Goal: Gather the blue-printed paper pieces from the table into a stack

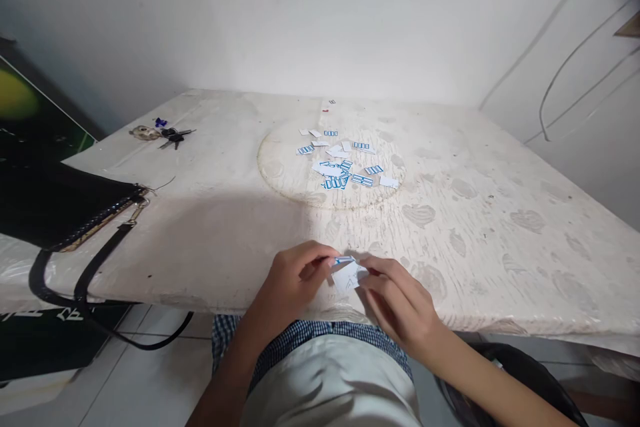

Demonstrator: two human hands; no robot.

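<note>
Between my two hands, above the table's front edge, is a small white piece of paper (346, 277) with blue print along its upper part and faint marks below. My left hand (301, 275) pinches its left side between thumb and fingers. On the right side, my right hand (397, 293) grips it with thumb and fingertips. Whether it is one folded piece or two pieces, I cannot tell. Farther back, several paper cutouts (363, 179) with blue outlines lie scattered and partly overlapping, some blank side up.
A patterned table cover (475, 247) with a round stain spans the table. Keys (173, 138) lie at the back left. A black bag (65, 203) with a strap (90, 283) hanging over the edge sits at left. Cables (547, 110) hang by the wall at right.
</note>
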